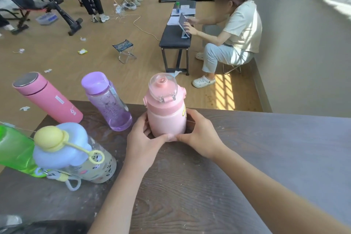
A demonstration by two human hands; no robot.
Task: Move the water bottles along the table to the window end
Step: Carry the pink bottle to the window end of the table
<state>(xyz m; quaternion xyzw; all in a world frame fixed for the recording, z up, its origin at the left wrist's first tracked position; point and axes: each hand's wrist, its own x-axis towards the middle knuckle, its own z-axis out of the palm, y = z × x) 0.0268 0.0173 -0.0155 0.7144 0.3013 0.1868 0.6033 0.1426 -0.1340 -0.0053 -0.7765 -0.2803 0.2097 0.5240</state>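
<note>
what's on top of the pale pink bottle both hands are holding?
The pale pink bottle carries a pink lid with a clear flip cover over the spout. Left hand and right hand wrap its base, hiding the bottom edge.

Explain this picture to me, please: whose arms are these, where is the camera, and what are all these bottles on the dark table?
There is no machine here. A person wears a camera on the head, so you look down their own arms. The left hand and right hand clasp a pale pink bottle standing on the dark wooden table. To the left stand a purple bottle, a pink flask, a green bottle and a clear bottle with a blue and yellow lid. Other people sit and stand behind.
</note>
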